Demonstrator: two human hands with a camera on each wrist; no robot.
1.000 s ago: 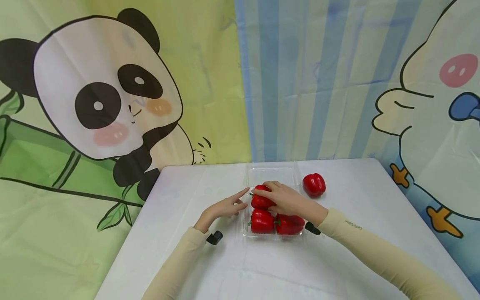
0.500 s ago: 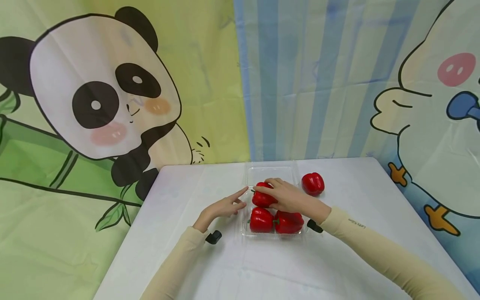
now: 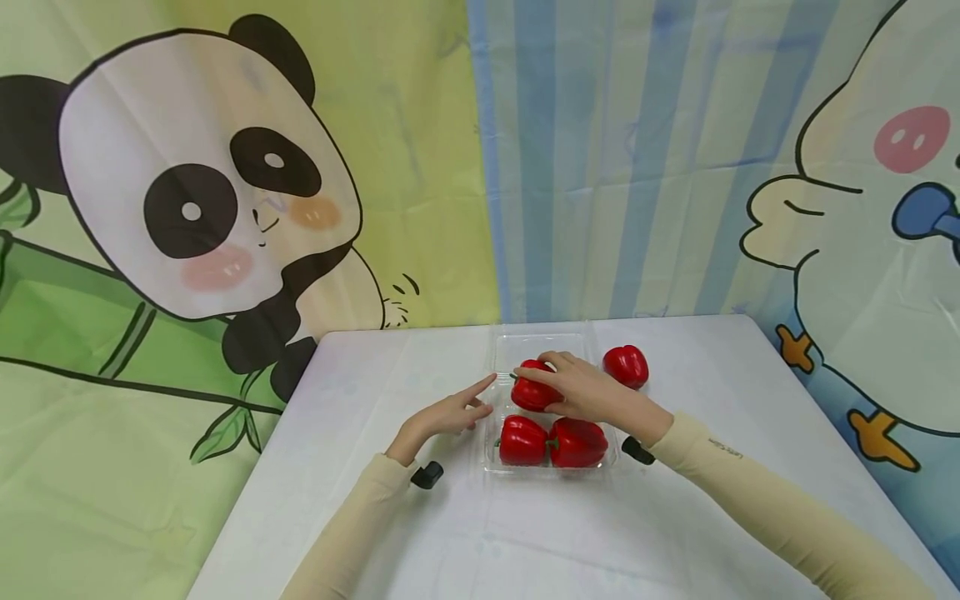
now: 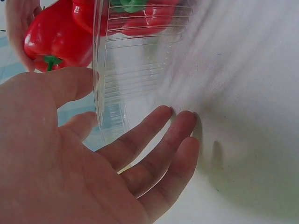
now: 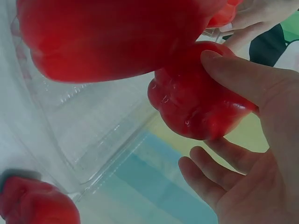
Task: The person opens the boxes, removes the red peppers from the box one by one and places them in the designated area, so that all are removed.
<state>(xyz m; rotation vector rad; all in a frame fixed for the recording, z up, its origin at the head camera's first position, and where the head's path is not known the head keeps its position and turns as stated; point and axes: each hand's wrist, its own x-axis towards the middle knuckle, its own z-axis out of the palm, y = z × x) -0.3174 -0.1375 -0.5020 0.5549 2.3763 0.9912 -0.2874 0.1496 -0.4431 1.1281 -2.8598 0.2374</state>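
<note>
My right hand (image 3: 592, 393) grips a red bell pepper (image 3: 533, 392) with a green stem, thumb on one side and fingers on the other. In the head view this pepper is over the back part of a clear plastic container (image 3: 543, 472). Two more red peppers, a left one (image 3: 522, 442) and a right one (image 3: 579, 443), lie side by side in the front of the container. At the container's left side, my left hand (image 4: 88, 158) touches the rim with thumb and index finger. Its other fingers are loosely extended near the tabletop.
The container's clear lid (image 3: 543, 353) lies open behind it. Another red bell pepper (image 3: 626, 367) rests on the white table (image 3: 420, 533) to the right of the lid. A printed cloth backdrop (image 3: 420, 167) stands behind the table's far edge.
My right hand has lifted the gripped pepper up and a little to the right, away from the front peppers. The left hand stays at the container's side.
</note>
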